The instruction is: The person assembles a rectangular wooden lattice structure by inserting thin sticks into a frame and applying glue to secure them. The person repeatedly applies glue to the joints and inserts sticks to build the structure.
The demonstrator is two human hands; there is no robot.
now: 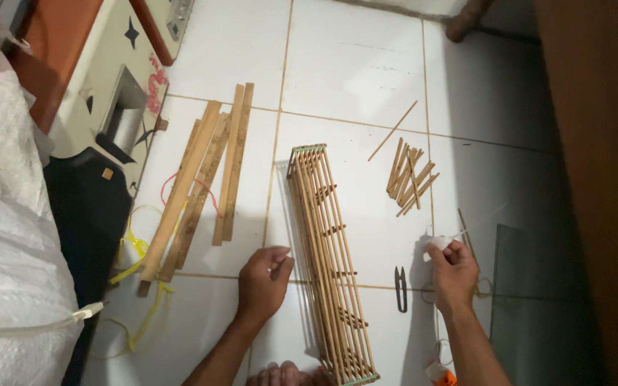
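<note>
A white tiled floor (352,71) with thin tan grout lines fills most of the view, and at nine o'clock a bulky white woven sack (1,214) crowds its edge, with a dark brown wooden panel (602,179) closing off the three o'clock side. At about ten o'clock from the centre lies a loose bundle of flat bamboo slats (198,186), rough and pale tan, their long axes running from seven towards one o'clock, with yellow cord (134,246) tangled under their lower ends. In the middle sits the bamboo slat frame (330,264), a long narrow open cage of thin round sticks with short cross rungs, its long axis running from eleven o'clock down to five o'clock, the near end at the bottom edge. At two o'clock of it lies a small heap of short bamboo sticks (410,179), with one longer thin one apart above them. The left hand (265,280) rests on the floor just left of the frame, fingers curled in loosely, holding nothing I can make out. The right hand (454,271), right of the frame, pinches a small white piece (438,244). Small black snips (400,288) lie between frame and right hand.
</note>
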